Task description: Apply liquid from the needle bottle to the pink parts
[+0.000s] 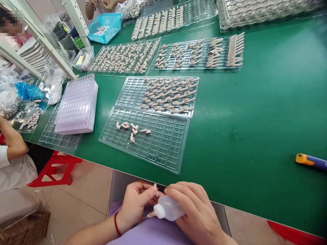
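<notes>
My right hand [196, 211] is wrapped round a small translucent squeeze bottle [168, 208] whose nozzle points left. My left hand [135, 202] pinches a tiny pale part with thin wire leads [155, 189] just above the bottle's tip. Both hands are below the table's near edge, over my lap. In front of them lies a clear compartment tray [163, 153] holding several pinkish parts [131, 128]. Behind it a second clear tray [130, 92] is about half filled with the same parts.
More filled trays [199, 54] lie farther back on the green table [255, 119]. A stack of purple-tinted trays [76, 105] sits left, a blue basket [104, 27] far left, a yellow-and-blue cutter [310, 160] right. Another person's arm [12, 143] and a red stool [55, 168] are at left.
</notes>
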